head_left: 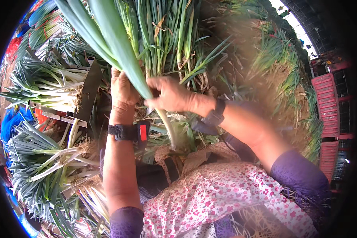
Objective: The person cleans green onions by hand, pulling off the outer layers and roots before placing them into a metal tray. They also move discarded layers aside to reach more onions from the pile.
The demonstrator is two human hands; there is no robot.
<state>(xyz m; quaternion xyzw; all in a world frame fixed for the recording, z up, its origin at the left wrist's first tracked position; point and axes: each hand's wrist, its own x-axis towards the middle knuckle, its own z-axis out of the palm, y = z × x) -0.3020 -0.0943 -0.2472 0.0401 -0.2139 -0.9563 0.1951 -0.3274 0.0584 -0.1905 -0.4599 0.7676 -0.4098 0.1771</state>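
A large spring onion [125, 51] slants across the middle, its broad green leaves toward the upper left and its pale root end low near my lap. My left hand [123, 88] is closed at its leaves, the fingertips partly hidden behind them. From the other side my right hand [171, 94] pinches the stalk lower down, thumb and fingers on it and slightly blurred. Right beyond my hands lies a thick heap of untrimmed spring onions [162, 37], some with yellowed leaves. Loose peelings [190, 133] lie below my hands, close to my lap.
On the left, cleaned spring onions [63, 89] lie in a metal rack [89, 91], with more bundles [31, 152] nearer me. Bare soil [236, 59] stretches to the right, beside a long green row [283, 55]. Red crates [325, 107] stand at the far right.
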